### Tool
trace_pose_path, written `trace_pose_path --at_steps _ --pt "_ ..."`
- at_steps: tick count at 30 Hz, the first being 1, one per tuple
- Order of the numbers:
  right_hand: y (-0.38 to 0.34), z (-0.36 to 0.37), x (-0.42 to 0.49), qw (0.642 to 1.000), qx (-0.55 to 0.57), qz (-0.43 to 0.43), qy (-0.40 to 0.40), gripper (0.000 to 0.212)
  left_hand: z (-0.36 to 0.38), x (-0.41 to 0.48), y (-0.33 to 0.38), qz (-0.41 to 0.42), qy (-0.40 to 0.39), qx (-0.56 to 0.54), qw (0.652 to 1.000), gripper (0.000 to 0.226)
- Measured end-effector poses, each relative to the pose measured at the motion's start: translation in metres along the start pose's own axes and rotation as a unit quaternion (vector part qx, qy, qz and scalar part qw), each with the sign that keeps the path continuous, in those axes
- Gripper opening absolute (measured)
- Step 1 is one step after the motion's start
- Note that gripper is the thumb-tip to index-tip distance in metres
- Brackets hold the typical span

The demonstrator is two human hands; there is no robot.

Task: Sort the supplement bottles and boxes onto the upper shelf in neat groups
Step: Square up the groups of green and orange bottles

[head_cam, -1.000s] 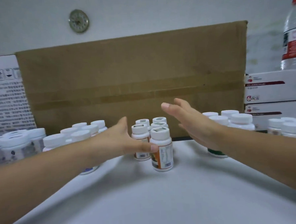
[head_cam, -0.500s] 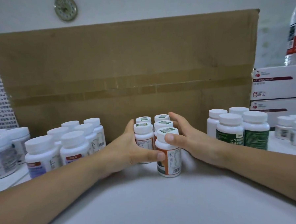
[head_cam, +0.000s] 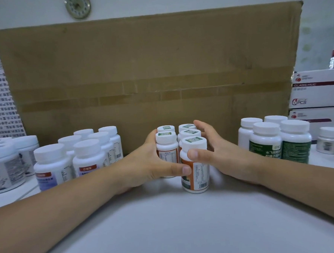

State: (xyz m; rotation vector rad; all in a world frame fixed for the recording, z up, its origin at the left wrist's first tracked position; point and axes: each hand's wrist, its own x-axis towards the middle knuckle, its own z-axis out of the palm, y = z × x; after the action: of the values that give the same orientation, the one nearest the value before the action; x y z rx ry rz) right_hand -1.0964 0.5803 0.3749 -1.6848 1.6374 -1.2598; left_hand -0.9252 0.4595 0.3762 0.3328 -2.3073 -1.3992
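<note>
Near the carton (head_cam: 149, 69), left hand (head_cam: 145, 164) and right hand (head_cam: 218, 152) clasp clustered bottles (head_cam: 200, 175).

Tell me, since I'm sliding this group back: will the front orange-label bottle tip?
Possibly: the front orange-label bottle looks tall and narrow, so a high push may topple it. It likely slides easily on the smooth white surface.

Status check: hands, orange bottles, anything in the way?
Left hand and right hand hold the orange-label bottles, thumbs across the front. Five upright, bunched. Cardboard box right behind.
</note>
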Motion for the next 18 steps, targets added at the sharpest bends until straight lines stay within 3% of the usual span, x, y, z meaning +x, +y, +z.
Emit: trace_pose_path --at_steps 5,18 --pt "-0.0045 0.0013 -0.0029 1.000 -0.017 0.001 0.004 0.135 0.0013 -0.0015 0.0012 0.002 -0.005 0.017 1.000 0.109" --pt "-0.0027 0.0005 -0.0042 0.999 -0.042 0.004 0.004 0.120 0.0022 -0.0026 0.0028 0.000 0.009 0.036 0.999 0.109"
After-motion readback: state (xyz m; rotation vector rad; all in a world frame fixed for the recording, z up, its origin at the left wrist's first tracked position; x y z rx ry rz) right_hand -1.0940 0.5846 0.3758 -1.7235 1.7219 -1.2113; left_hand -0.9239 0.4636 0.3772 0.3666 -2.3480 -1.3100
